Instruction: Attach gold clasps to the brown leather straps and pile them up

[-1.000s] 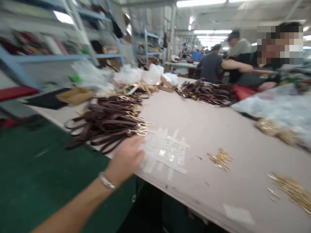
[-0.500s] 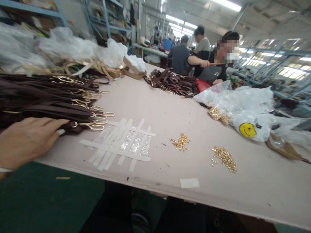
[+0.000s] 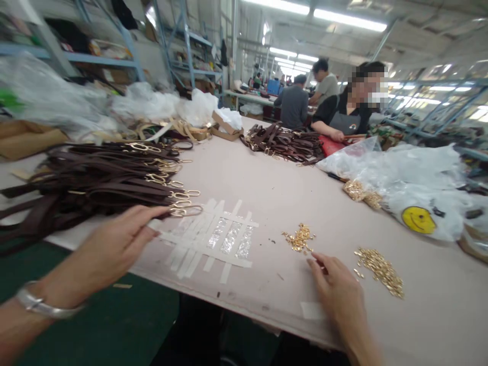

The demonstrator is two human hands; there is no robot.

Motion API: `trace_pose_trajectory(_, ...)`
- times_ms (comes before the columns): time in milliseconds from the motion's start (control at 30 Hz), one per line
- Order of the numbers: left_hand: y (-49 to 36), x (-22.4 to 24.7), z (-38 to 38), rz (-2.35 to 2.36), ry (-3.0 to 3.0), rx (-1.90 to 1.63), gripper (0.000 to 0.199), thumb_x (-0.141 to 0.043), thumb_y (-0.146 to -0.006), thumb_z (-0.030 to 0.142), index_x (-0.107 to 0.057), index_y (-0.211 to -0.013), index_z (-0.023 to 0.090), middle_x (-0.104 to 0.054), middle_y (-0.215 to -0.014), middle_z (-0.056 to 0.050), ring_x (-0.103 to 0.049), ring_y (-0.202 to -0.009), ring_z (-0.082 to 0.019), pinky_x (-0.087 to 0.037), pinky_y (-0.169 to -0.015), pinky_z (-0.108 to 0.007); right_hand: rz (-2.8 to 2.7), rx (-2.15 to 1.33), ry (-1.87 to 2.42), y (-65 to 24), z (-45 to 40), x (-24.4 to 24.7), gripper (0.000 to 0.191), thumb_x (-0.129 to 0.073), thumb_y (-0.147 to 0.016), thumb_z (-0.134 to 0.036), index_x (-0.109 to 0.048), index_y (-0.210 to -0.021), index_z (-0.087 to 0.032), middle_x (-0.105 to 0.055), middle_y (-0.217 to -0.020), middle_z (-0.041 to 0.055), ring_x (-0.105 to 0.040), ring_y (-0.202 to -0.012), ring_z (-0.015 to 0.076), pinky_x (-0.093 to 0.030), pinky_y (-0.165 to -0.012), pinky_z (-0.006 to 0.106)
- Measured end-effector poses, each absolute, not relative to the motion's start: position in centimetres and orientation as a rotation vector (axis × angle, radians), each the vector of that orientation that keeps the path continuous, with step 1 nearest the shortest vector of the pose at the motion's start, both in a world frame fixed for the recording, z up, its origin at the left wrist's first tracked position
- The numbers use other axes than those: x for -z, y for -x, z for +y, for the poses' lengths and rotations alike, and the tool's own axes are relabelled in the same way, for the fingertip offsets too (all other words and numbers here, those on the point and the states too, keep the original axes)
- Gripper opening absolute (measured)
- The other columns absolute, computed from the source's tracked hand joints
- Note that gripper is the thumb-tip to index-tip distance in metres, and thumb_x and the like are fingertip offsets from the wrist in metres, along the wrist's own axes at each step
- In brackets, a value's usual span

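At the left, my left hand point(image 3: 118, 249) pinches the end of a dark brown strap point(image 3: 163, 215) beside its gold-coloured metal loop. That strap lies at the near edge of a pile of similar brown straps point(image 3: 95, 188) with gold clasps. My right hand point(image 3: 339, 287) has come down by a small heap of gold-coloured metal pieces point(image 3: 298, 238). Its thumb and forefinger are drawn together at the near side of the heap; whatever is between them is too small to make out. A second heap of longer gold pieces point(image 3: 381, 271) lies right of that hand.
Strips of whitish tape point(image 3: 224, 262) cross the tabletop point(image 3: 263, 195) between my hands. Plastic bags point(image 3: 415, 168), one with a yellow smiley, lie at the right. Across the table, a co-worker point(image 3: 351, 109) sits behind another strap pile point(image 3: 285, 142).
My right hand has entered view and reached the nearer gold heap. My left hand has moved right along the strap to its end. The view has shifted, and the co-worker's raised hand has lowered.
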State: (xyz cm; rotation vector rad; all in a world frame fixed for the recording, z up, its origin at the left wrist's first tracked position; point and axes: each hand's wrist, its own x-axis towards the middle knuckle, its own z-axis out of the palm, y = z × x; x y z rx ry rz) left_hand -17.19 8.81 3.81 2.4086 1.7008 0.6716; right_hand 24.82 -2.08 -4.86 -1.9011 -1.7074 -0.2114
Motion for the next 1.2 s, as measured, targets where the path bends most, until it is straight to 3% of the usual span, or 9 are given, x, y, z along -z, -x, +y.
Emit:
trace_pose_trajectory(133,12.4,-3.7,4.8,1.321,-1.268,-0.676,0.042,-0.052,-0.093,0.047,-0.066,-0.114,0.014,-0.069,-0.074,-0.005,-0.062,-0.064,-0.017,-0.048,-0.06,-0.025,-1.81,0.253,2.064,-25.1,0.4,6.0,0.03,-0.048,-0.096,-0.043,-0.07,-0.097,-0.025,-0.072,-0.095,0.0043,-0.068,-0.08,0.0235,-0.05,-0.074,0.037)
trace_pose_trajectory(233,10.2,-2.2,3.3,0.998,-0.789,-0.737,0.031,-0.067,-0.086,0.037,-0.07,-0.103,0.011,-0.072,-0.083,-0.008,-0.063,-0.067,-0.013,-0.049,-0.064,-0.022,-1.934,0.283,2.039,-26.2,0.8,6.6,0.03,-0.045,-0.097,-0.042,-0.07,-0.097,-0.026,-0.072,-0.095,0.0036,-0.068,-0.08,0.0229,-0.05,-0.076,0.037)
trace_pose_trajectory(333,9.1,-0.9,2.4,0.765,-0.554,-0.732,0.028,-0.074,-0.081,0.026,-0.07,-0.105,0.011,-0.071,-0.092,-0.009,-0.066,-0.075,-0.015,-0.054,-0.074,-0.029,-2.085,0.365,1.948,-26.8,0.9,6.2,0.032,-0.041,-0.099,-0.039,-0.068,-0.096,-0.024,-0.07,-0.091,0.0055,-0.066,-0.082,0.0232,-0.048,-0.075,0.036)
trace_pose_trajectory(467,7.8,0.0,1.7,0.675,-0.489,-0.719,0.034,-0.078,-0.077,0.021,-0.07,-0.109,0.015,-0.066,-0.09,-0.004,-0.067,-0.073,-0.017,-0.057,-0.073,-0.036,-2.234,0.387,1.912,-27.0,1.1,5.6,0.03,-0.04,-0.098,-0.037,-0.066,-0.091,-0.023,-0.068,-0.085,0.0072,-0.064,-0.082,0.0259,-0.047,-0.072,0.037)
trace_pose_trajectory(600,6.2,0.3,1.4,0.772,-0.638,-0.772,0.032,-0.08,-0.071,0.018,-0.072,-0.101,0.01,-0.064,-0.077,-0.002,-0.057,-0.058,-0.008,-0.048,-0.059,-0.02,-2.083,0.145,1.968,-27.0,0.9,5.2,0.034,-0.036,-0.096,-0.042,-0.063,-0.086,-0.023,-0.07,-0.086,0.0082,-0.066,-0.082,0.0269,-0.048,-0.074,0.038)
trace_pose_trajectory(700,4.9,0.4,1.2,0.827,-0.738,-0.798,0.027,-0.079,-0.071,0.019,-0.073,-0.095,0.01,-0.066,-0.081,-0.002,-0.053,-0.057,-0.007,-0.044,-0.054,-0.019,-1.712,-0.218,2.082,-26.2,-0.1,4.6,0.037,-0.042,-0.09,-0.053,-0.064,-0.089,-0.024,-0.071,-0.08,0.0052,-0.066,-0.073,0.0249,-0.049,-0.069,0.036)
trace_pose_trajectory(833,3.4,0.7,0.8,0.851,-0.81,-0.787,0.031,-0.075,-0.072,0.014,-0.073,-0.103,0.013,-0.07,-0.089,-0.003,-0.057,-0.071,-0.01,-0.046,-0.066,-0.021,-1.336,-0.664,1.874,-22.7,-1.9,3.5,0.038,-0.058,-0.082,-0.06,-0.067,-0.087,-0.023,-0.066,-0.068,0.0007,-0.063,-0.067,0.0195,-0.05,-0.065,0.029)
trace_pose_trajectory(1000,1.9,0.7,0.4,0.777,-0.93,-0.783,0.028,-0.069,-0.079,0.012,-0.074,-0.106,0.016,-0.074,-0.1,-0.005,-0.064,-0.09,-0.016,-0.047,-0.085,-0.028,-1.121,-1.0,1.518,-16.9,-3.6,2.7,0.027,-0.073,-0.079,-0.048,-0.072,-0.085,-0.021,-0.068,-0.067,0.0001,-0.063,-0.066,0.0153,-0.053,-0.065,0.023)
trace_pose_trajectory(1200,1.1,0.2,0.1,0.744,-0.943,-0.787,0.026,-0.066,-0.08,0.013,-0.075,-0.105,0.014,-0.076,-0.092,-0.005,-0.068,-0.086,-0.019,-0.052,-0.084,-0.033,-0.966,-1.173,1.387,-14.6,-3.9,2.5,0.024,-0.079,-0.073,-0.043,-0.075,-0.078,-0.02,-0.067,-0.061,0.0009,-0.063,-0.058,0.0149,-0.054,-0.057,0.023)
